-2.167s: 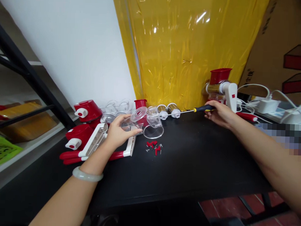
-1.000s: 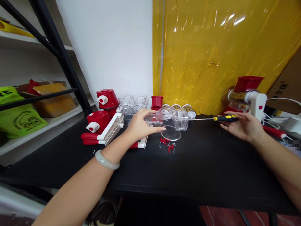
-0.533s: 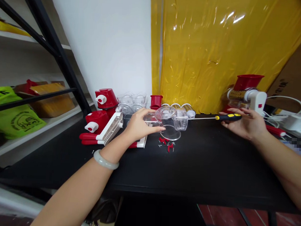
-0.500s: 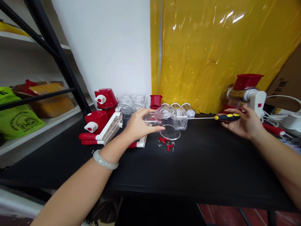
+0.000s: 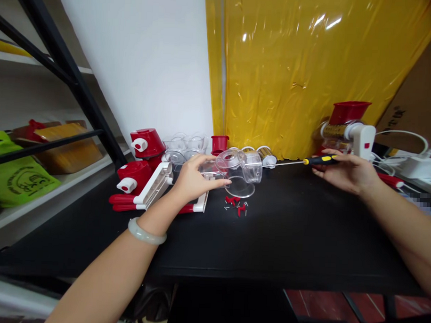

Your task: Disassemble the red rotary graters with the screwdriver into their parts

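My left hand (image 5: 194, 179) grips a clear plastic housing (image 5: 251, 166) above the black table, thumb and fingers round its left part. The screwdriver (image 5: 320, 160), with a black and yellow handle, lies level in the fingers of my right hand (image 5: 349, 173). Its thin shaft points left, and the tip meets the right end of the housing, where the exact contact is too small to tell. Under the housing is its clear round base (image 5: 240, 187). Small red parts (image 5: 241, 210) and several screws lie on the table just in front.
Red housings (image 5: 134, 175) and white-and-red handles (image 5: 154, 186) stand at the left of the black table (image 5: 286, 244). Clear cups and drum graters (image 5: 267, 156) line the back. An assembled grater (image 5: 363, 142) and white cables are at the right.
The clear housing has tilted slightly in my left hand, its right end turned toward me. My right hand remains on the screwdriver. The whole view has shifted a little.
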The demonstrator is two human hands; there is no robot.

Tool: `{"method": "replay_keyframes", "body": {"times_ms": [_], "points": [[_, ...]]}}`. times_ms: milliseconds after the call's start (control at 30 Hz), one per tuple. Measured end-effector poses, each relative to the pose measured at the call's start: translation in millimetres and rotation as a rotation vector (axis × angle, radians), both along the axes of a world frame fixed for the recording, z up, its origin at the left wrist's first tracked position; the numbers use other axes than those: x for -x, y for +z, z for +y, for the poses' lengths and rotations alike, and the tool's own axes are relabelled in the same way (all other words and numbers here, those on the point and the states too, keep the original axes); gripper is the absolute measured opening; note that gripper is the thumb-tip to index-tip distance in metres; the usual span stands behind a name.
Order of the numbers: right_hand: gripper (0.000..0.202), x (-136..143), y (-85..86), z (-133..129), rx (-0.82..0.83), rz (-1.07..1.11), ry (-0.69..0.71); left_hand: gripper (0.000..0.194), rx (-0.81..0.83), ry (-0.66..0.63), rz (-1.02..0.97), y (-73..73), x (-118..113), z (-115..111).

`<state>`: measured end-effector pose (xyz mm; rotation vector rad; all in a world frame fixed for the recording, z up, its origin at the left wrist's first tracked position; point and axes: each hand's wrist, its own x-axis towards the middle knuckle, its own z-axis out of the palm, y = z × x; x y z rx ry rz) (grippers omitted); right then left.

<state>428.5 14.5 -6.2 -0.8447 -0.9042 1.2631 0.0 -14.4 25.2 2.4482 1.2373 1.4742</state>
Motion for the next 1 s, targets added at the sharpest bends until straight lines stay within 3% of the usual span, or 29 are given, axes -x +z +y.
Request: {"method": "replay_keyframes", "body": {"times_ms": [133, 200, 333, 433, 567, 633, 733, 867, 900, 1000], "points": [[0.048, 4.2, -3.2, 4.1, 0.091, -0.215, -0.092, 0.058, -0.021, -0.012, 0.020, -1.3, 0.6, 1.7], [0.041, 4.4, -4.4, 5.0, 0.092, -0.271, -0.118, 0.058, -0.020, -0.020, 0.025, -1.3, 0.9, 2.0], [0.011, 2.5, 0.1, -0.1, 0.025, -0.052, -0.039, 0.057, -0.019, -0.013, 0.028, -0.8, 1.2, 2.2], [0.011, 2.9, 3.4, -2.5, 0.006, 0.022, 0.005, 0.057, -0.020, -0.013, 0.034, -1.4, 1.6, 2.6], [0.041, 4.8, -1.1, 2.8, 0.094, -0.212, -0.096, 0.058, -0.022, -0.012, 0.034, -1.5, 1.4, 2.2], [0.037, 4.3, -4.1, 5.0, 0.086, -0.319, -0.132, 0.058, -0.020, -0.011, 0.038, -0.6, 1.2, 1.3], [0.009, 2.2, -3.8, 3.6, -0.003, -0.177, -0.098, 0.058, -0.009, -0.005, 0.037, 0.8, 0.8, 0.2], [0.013, 2.4, 0.3, 0.4, -0.059, -0.028, -0.002, 0.057, -0.013, -0.008, 0.040, 0.4, 0.4, 0.1], [0.013, 3.3, 0.3, 1.2, -0.026, -0.060, -0.023, 0.057, -0.015, -0.008, 0.040, 0.0, 0.3, 0.4], [0.039, 5.8, -3.0, 6.2, 0.050, -0.274, -0.190, 0.058, -0.012, -0.010, 0.038, -0.8, 0.6, 1.3]]}}
